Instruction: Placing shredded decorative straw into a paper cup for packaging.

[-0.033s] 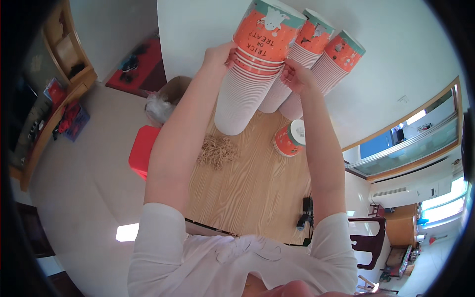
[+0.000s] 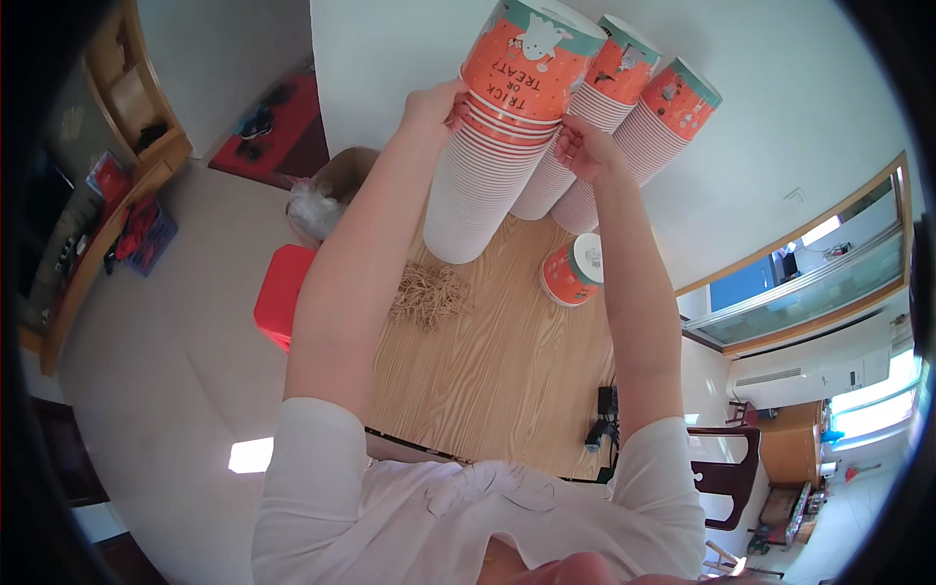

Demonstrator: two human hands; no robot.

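Note:
A tall stack of nested, upside-down paper tubs [image 2: 475,185] stands on the wooden table [image 2: 468,380]. Its top tub [image 2: 522,68] is orange with a green band and a cartoon figure; mostly white rims show below. My left hand [image 2: 437,109] is closed on the left side of the rims just under that top tub. On the opposite side, the curled fingers of my right hand [image 2: 585,149] pinch the rims at about the same height. Two similar stacks, a middle one [image 2: 598,105] and a right one [image 2: 651,144], stand behind, against the wall.
A short orange tub [image 2: 568,275] sits inside my right forearm. Tan shredded paper [image 2: 429,295] lies near my left forearm. Black adapters with a cable [image 2: 604,419] rest at the table's right edge. Left of the table are a red stool [image 2: 283,288] and a box with clear plastic [image 2: 317,210].

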